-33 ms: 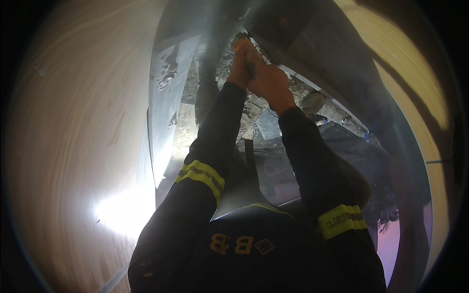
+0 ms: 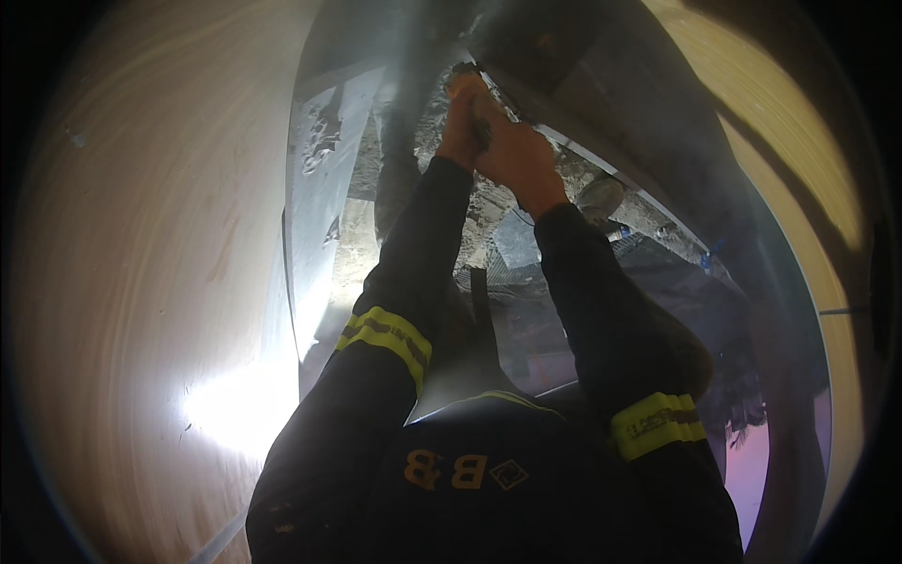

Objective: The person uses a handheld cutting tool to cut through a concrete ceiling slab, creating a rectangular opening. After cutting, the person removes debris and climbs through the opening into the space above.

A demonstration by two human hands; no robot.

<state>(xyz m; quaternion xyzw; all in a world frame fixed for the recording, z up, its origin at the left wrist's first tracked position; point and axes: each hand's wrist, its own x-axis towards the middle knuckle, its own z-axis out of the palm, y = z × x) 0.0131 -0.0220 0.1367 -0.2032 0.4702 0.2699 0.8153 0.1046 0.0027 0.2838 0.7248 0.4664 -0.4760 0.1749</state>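
My left hand point(image 2: 461, 120) and my right hand point(image 2: 522, 162) are clasped close together at the upper middle, fingers bent around something small and dark that I cannot make out. They touch or are right beside the long straight edge of a dark panel point(image 2: 601, 85) that slants down to the right. Around and below them is rough, crumbly grey material point(image 2: 479, 221) with a patch of mesh point(image 2: 512, 273). Both forearms, in dark sleeves with yellow reflective bands, reach up from the lower edge.
A large pale, streaked curved surface point(image 2: 141, 244) fills the left, with a glaring bright light point(image 2: 230, 409) low on it. A grey strip point(image 2: 319, 150) runs beside it. On the right are a yellowish curved panel point(image 2: 799, 188) and a small blue item point(image 2: 714, 254).
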